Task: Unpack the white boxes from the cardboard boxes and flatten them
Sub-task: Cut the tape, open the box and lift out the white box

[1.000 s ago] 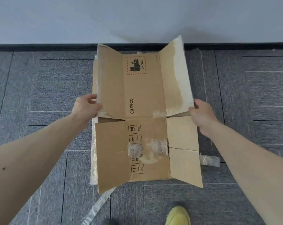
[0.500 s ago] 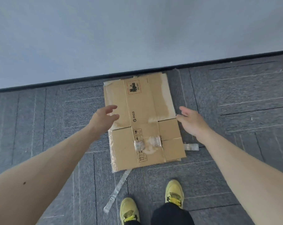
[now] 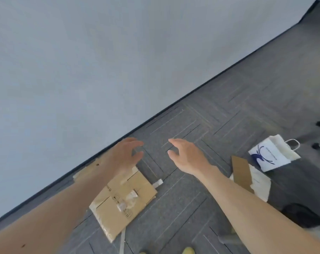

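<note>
Cardboard box [image 3: 126, 198] lay flat on the grey carpet [image 3: 173, 208], close to the wall [image 3: 100, 70].
Both hands were up in the air and held nothing. The left hand [image 3: 127, 154] was over the far end of the box, with its fingers wide and a little bent. The right hand [image 3: 186, 156] was to the right of the box, its fingers wide too. A bit of clear tape [image 3: 157, 184] stuck out from the box's right side. Far to the right sat a white paper bag [image 3: 272, 154] next to a brown card piece [image 3: 241, 171].
</note>
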